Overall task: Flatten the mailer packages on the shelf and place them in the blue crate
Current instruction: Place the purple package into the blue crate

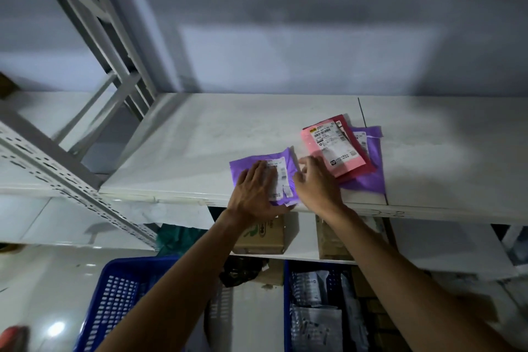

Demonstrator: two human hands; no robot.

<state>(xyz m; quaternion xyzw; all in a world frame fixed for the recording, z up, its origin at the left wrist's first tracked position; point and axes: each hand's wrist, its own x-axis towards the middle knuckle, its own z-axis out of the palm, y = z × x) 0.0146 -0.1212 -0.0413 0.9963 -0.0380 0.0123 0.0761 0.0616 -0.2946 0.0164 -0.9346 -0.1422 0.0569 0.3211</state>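
Purple mailer (pixel 281 161): pressed flat on the shelf (pixel 200 146) by the left hand (pixel 254 191)
Right hand (pixel 314 183): at its right edge, grip unclear
Remaining: pink-topped stack (pixel 333 148), not yet moved to the blue crate (pixel 120 268)

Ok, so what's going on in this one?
A person is flattening a purple mailer at the front of the shelf. The left hand presses flat on it; the right hand is at its right edge, grip too blurred to tell. A stack of pink, red and purple mailers lies behind it. A blue crate sits below.
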